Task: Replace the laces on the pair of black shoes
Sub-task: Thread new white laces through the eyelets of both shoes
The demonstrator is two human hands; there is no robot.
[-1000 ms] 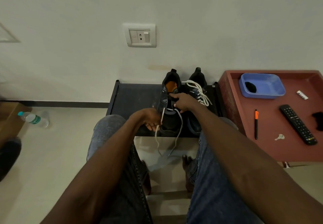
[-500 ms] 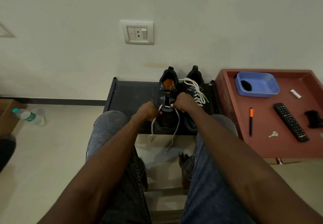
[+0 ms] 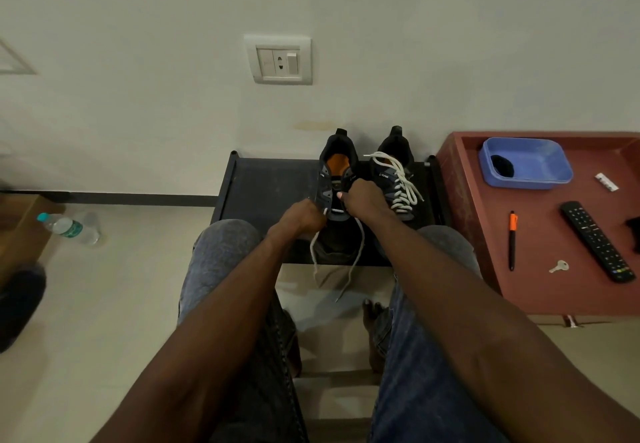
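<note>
Two black shoes stand on a low dark rack [image 3: 270, 183] against the wall. The left shoe [image 3: 337, 179] has an orange insole and a white lace [image 3: 356, 252] through its lowest eyelets, both ends hanging over the rack's front edge. My left hand [image 3: 301, 217] grips the shoe's left side at the eyelets, with one lace end trailing below it. My right hand [image 3: 362, 197] holds the tongue and right eyelet side. The right shoe [image 3: 394, 179] is fully laced in white.
A red-brown tray table [image 3: 540, 290] on the right holds a blue tub [image 3: 526, 165], an orange-capped pen [image 3: 512, 240], a key [image 3: 558, 266] and a remote [image 3: 597, 240]. A water bottle [image 3: 67, 228] lies on the floor at left. My knees and bare feet are below.
My left hand has risen from beside the toe to the shoe's left eyelet side. The lace ends have been drawn up and hang shorter. The view has shifted slightly.
</note>
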